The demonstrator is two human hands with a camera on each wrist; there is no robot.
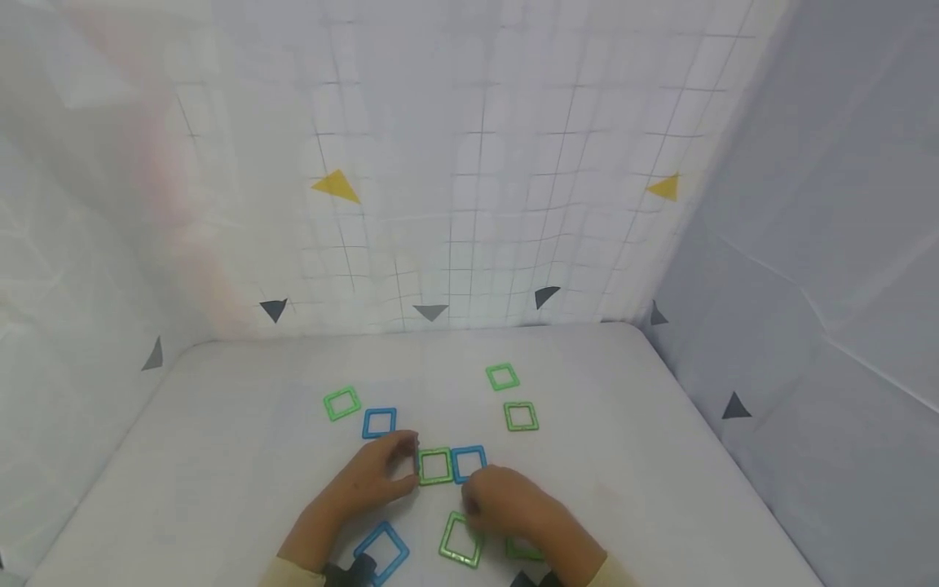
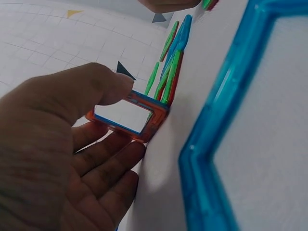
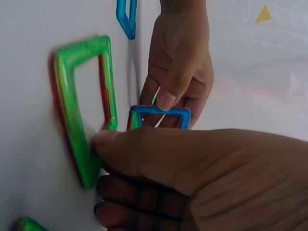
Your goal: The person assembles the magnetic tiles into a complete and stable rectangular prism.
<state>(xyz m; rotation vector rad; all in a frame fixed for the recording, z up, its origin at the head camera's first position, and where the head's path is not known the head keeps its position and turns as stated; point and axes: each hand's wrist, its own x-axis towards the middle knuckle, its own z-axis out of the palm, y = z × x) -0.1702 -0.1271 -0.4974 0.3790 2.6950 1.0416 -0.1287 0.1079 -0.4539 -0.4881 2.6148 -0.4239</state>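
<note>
My left hand (image 1: 374,477) pinches a square blue-and-orange magnetic tile (image 2: 154,120) between thumb and fingers. It holds this tile on edge at the left side of a flat green tile (image 1: 435,466). A flat blue tile (image 1: 469,464) adjoins that green one on the right. At the blue tile's near right corner is my right hand (image 1: 509,501), its fingers bent. In the right wrist view its thumb overlaps a nearer green tile (image 3: 67,96). The right fingertips are partly hidden, and I cannot tell whether they grip anything.
Farther back lie a green tile (image 1: 341,403) and a blue tile (image 1: 379,422) on the left, with two green tiles (image 1: 521,416) on the right. A blue tile (image 1: 399,557) lies by my left wrist. Another green tile (image 1: 523,552) is partly under my right forearm. White sheets (image 1: 469,163) enclose the table.
</note>
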